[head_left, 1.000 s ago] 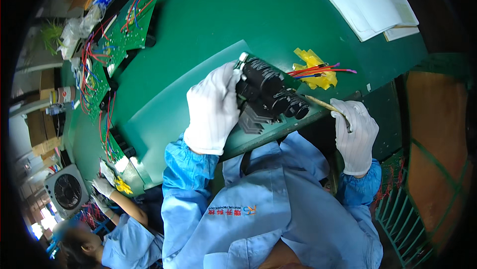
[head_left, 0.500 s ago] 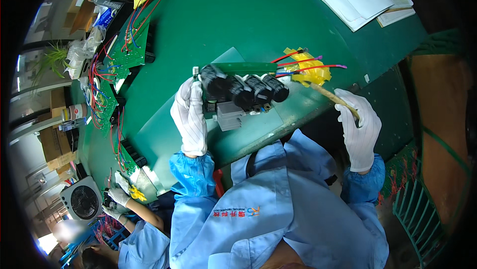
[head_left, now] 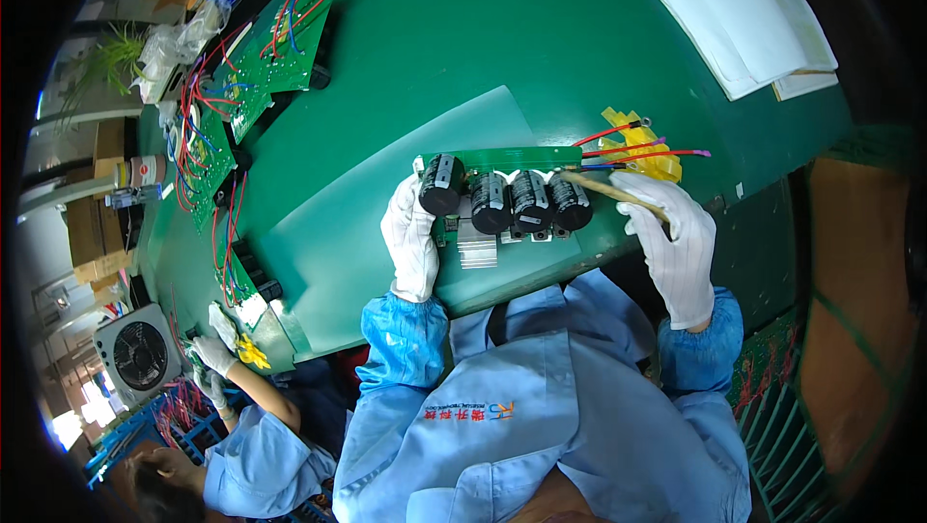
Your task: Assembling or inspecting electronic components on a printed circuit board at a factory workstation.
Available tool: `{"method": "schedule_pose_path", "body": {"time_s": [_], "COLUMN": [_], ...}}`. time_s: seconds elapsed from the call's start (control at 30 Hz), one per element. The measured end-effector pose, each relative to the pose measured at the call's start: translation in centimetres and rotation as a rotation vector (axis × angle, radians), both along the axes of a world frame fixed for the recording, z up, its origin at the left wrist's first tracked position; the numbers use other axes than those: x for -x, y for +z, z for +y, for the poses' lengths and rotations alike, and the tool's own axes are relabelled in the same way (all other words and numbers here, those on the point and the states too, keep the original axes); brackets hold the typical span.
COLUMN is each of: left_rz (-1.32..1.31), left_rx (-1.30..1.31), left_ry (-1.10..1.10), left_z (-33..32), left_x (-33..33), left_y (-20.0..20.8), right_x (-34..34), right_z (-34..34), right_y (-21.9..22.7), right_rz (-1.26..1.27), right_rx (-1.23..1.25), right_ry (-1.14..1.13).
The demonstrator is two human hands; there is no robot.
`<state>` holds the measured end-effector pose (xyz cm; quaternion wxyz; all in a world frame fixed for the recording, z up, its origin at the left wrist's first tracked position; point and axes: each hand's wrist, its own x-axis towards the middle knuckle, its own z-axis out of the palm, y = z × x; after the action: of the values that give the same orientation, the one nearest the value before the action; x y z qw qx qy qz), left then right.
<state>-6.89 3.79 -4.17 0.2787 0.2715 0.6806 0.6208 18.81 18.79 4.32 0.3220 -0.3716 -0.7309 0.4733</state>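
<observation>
A green circuit board [head_left: 507, 158] is tilted on its edge above the green table, its component side facing me. Several black cylindrical capacitors [head_left: 491, 209] stick out from it, and a silver finned heatsink [head_left: 477, 247] sits below them. Gloved in white, my left hand [head_left: 410, 243] grips the board's left end. My right hand [head_left: 678, 248], gloved too, pinches a thin tan stick [head_left: 618, 194]. The stick's tip is at the base of the rightmost capacitor; whether it touches cannot be seen. Red wires [head_left: 637, 146] run from the board's right end.
Yellow tape pieces [head_left: 657, 161] lie by the wires. White papers [head_left: 739, 21] rest at the far right. Several wired boards [head_left: 280, 59] line the table's left side. At lower left, a co-worker's gloved hands [head_left: 212, 359] are near a grey fan [head_left: 140, 354].
The board has turned so the capacitors face me more directly. My right hand has brought the stick leftward, its tip now among the capacitors. The whole view has shifted slightly.
</observation>
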Motion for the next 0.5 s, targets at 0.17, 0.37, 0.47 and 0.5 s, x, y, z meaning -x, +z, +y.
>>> {"method": "schedule_pose_path", "body": {"time_s": [0.17, 0.37, 0.47, 0.5], "left_rz": [-0.043, 0.006, 0.02, 0.005], "left_rx": [0.025, 0.073, 0.065, 0.054], "left_ry": [0.013, 0.005, 0.006, -0.002], "left_z": [0.1, 0.5, 0.3, 0.3], "left_x": [-0.2, -0.6, -0.6, -0.6], "left_y": [0.5, 1.6, 2.0, 1.9], "right_x": [3.7, 6.1, 6.0, 6.0], "right_z": [2.8, 2.9, 2.5, 2.2], "right_y": [0.6, 1.6, 0.3, -0.1], "right_rz": [-0.128, -0.276, -0.285, -0.275], "right_rx": [-0.603, -0.888, -1.074, -1.088], "right_ry": [0.255, 0.328, 0.259, 0.232]}}
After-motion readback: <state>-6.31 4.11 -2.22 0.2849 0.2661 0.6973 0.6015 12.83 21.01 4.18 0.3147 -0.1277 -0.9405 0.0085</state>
